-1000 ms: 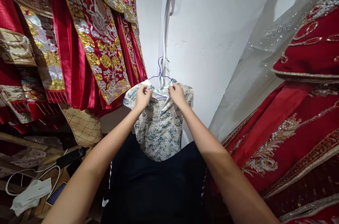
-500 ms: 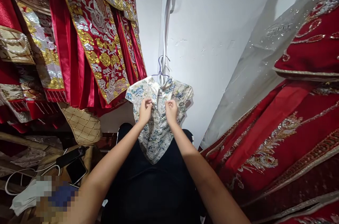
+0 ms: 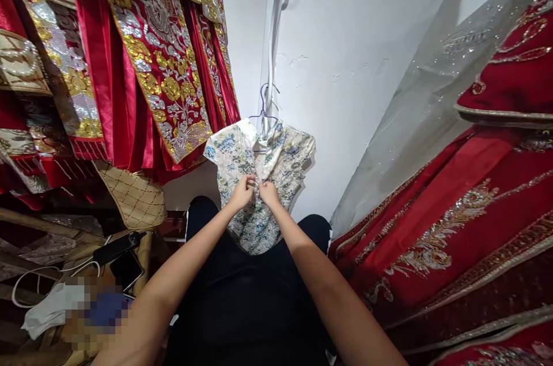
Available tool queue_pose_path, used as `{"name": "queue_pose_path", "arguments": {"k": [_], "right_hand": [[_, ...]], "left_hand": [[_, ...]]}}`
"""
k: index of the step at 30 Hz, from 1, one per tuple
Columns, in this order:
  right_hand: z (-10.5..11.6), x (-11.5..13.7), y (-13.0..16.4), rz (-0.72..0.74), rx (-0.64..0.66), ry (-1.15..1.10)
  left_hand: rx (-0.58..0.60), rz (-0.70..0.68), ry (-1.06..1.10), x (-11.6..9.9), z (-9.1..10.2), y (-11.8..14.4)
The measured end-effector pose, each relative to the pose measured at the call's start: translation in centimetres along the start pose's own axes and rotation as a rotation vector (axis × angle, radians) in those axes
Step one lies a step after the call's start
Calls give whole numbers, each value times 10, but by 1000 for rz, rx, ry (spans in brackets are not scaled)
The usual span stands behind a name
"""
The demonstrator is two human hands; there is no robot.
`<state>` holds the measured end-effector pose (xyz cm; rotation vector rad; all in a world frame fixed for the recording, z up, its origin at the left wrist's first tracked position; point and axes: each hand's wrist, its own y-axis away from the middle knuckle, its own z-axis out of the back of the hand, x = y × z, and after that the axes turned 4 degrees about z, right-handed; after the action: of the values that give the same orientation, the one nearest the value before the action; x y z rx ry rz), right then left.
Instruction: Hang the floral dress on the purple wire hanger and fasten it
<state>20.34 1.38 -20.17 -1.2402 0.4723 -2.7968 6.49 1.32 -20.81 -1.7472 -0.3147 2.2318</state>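
Note:
A small cream dress with blue and green floral brocade hangs on a thin wire hanger against the white wall. My left hand and my right hand meet at the middle of its front, fingers pinched on the fabric along the front opening. Both forearms reach up from below, over my black clothing.
Red robes with gold and silver embroidery hang at the left, and more red embroidered garments crowd the right under a sheer sequinned cover. At the lower left lie a phone, a black device with a white cable and a white cloth.
My hands have moved down from the dress's collar to the middle of its front and drawn close together. The collar now sits settled on the hanger.

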Motion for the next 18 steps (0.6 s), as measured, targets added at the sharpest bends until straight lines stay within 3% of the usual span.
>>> {"name": "queue_pose_path", "arguments": {"k": [9,14,18], "right_hand": [[-10,-6,21,-17,-66,17],[2,-7,13,-29,-57,119],[14,-3,14,68,-10,174]], "left_hand": [[3,-1,-26,25,-19,11],[-12,-10,-67,28,-22,11],[-6,-34,-126,23,-18,12]]}}
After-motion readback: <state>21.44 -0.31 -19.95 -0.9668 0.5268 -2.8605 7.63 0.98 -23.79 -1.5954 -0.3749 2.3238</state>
